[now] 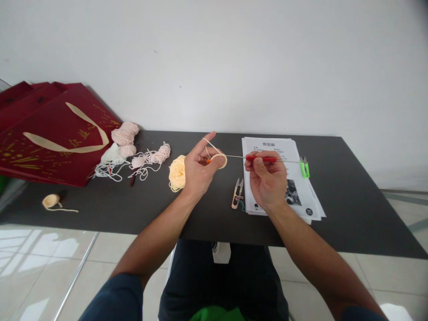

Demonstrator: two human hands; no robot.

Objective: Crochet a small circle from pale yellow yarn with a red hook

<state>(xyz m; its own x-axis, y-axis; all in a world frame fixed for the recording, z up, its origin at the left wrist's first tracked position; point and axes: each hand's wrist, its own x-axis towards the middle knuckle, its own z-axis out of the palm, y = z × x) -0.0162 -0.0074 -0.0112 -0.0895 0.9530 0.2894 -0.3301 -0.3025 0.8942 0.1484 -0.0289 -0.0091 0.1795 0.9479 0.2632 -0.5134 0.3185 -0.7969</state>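
My left hand (201, 167) is closed in a pinch on a small round piece of pale yellow crochet (221, 161). Yarn runs from the piece up over the raised index finger, and a bit of orange shows by the fingers. In my right hand (266, 178) is a crochet hook with a red handle (267, 159), its thin metal shaft pointing left to the crochet piece. Whether the hook's tip is through a stitch is too small to tell. A ball of yellow yarn (177, 173) lies just behind my left wrist, partly hidden.
Printed sheets (267, 145) lie under my right hand, with green thread snips (304, 168) on their right edge. Other snips (237, 194) rest left of the sheets. Pink and white yarn (125, 133) and dark red gift bags (50, 133) stand left. A small cream crocheted piece (51, 200) sits front left.
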